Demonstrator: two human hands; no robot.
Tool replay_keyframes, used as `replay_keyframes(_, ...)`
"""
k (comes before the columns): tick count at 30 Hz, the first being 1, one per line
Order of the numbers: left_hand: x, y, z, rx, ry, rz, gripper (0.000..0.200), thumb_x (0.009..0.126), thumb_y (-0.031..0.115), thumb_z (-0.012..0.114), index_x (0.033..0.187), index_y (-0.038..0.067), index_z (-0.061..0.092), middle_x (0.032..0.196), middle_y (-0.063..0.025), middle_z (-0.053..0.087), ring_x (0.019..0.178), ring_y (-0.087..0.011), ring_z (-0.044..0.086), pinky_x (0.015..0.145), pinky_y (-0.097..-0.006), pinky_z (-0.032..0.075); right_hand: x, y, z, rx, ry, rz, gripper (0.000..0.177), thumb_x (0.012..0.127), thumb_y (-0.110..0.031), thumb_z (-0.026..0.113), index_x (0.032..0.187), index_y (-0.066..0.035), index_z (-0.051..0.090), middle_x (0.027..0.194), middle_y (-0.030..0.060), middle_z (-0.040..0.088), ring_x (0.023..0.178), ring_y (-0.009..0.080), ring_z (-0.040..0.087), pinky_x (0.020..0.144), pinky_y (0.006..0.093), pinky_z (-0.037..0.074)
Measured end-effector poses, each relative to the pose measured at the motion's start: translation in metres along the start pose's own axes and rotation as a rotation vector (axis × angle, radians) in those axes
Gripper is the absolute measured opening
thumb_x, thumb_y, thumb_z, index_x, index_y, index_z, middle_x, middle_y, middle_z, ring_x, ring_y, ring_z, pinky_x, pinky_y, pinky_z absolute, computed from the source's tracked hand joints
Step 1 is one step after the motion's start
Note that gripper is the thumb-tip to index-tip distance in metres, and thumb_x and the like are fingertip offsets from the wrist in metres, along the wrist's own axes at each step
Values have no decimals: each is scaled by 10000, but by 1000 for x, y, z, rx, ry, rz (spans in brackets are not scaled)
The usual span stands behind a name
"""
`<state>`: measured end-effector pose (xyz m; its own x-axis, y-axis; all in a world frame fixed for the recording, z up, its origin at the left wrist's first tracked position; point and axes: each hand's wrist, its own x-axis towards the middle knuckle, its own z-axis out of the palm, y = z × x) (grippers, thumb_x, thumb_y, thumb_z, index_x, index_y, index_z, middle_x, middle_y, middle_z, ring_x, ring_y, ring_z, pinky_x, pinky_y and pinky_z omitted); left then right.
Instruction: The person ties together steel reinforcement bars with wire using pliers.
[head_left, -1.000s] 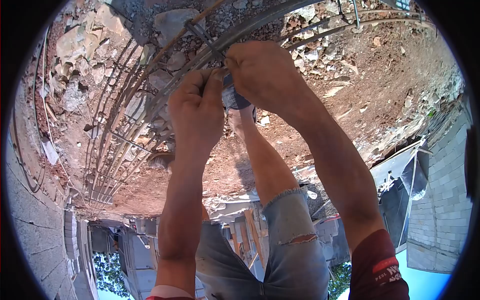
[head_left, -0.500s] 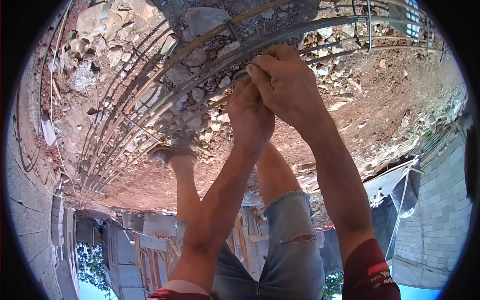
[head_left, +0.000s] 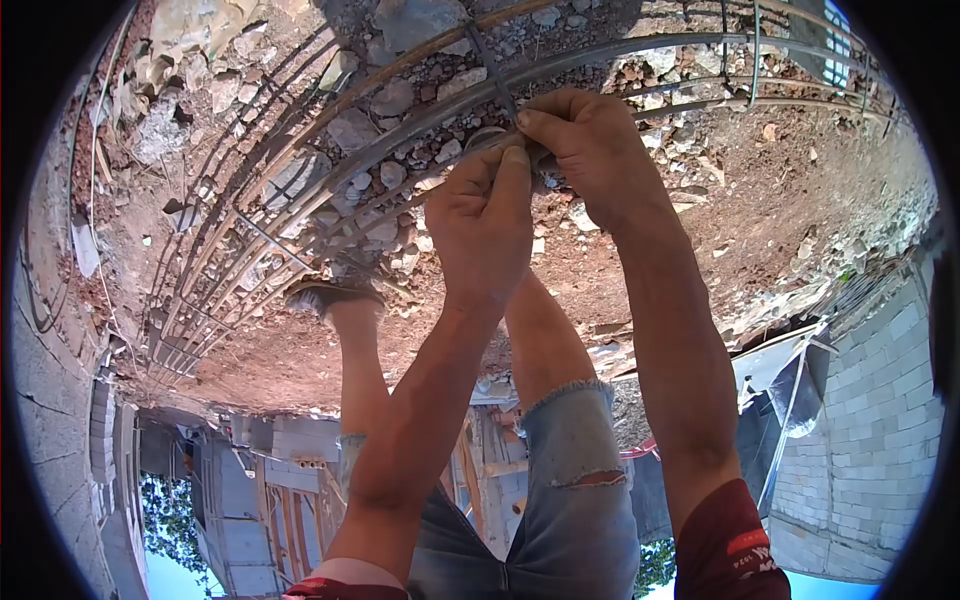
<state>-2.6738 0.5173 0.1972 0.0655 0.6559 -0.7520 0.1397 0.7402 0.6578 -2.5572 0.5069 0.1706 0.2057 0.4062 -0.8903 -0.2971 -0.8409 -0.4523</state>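
Long curved steel bars (head_left: 420, 122) run across the upper part of the head view, with rust-brown and grey lengths side by side. A dark cross tie (head_left: 490, 68) crosses them and reaches down to my fingertips. My left hand (head_left: 482, 215) is closed just below the bars, thumb against fingers. Close on its right, my right hand (head_left: 590, 150) pinches at the lower end of the tie. Whatever small thing is between the fingertips of either hand is too hidden to name.
More cross ties (head_left: 270, 240) join the bars at left and right. Rubble and stones (head_left: 395, 98) lie beneath on reddish soil (head_left: 740, 240). My shod foot (head_left: 335, 298) stands near the bars. A block wall (head_left: 860, 430) rises at right, and wooden posts show behind my legs.
My hands have drawn slightly apart, the left down and left, the right a little to the right. More of the cross tie above them shows. The view has shifted slightly.
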Motion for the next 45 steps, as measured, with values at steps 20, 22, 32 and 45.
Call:
replay_keyframes(20,77,26,-26,1215,-389,892,122,836,100,590,870,-14,615,896,-204,615,852,-378,624,744,-442,496,0,-20,-12,-565,-155,-386,166,868,-107,545,889,20,648,645,90,601,587,150,575,556,325,471)
replay_keyframes(22,82,26,-34,1074,-487,756,115,848,88,577,870,-18,615,904,-189,626,837,-370,625,734,-430,495,-4,-21,-18,-578,-179,-368,165,868,-108,546,891,18,650,637,83,597,582,145,572,548,320,468)
replay_keyframes(32,81,26,-43,679,-540,352,147,860,85,597,877,-45,662,1015,-118,654,818,-229,646,703,-323,495,15,-34,-39,-984,-173,-634,101,841,-137,613,856,-53,666,661,69,605,633,228,601,582,352,474)
replay_keyframes(45,64,10,-41,578,-465,457,89,780,17,624,826,-45,670,1031,-133,653,783,-274,664,673,-326,523,36,-13,-11,-958,467,-965,90,769,-213,664,776,-126,686,832,93,674,896,213,615,842,448,431)
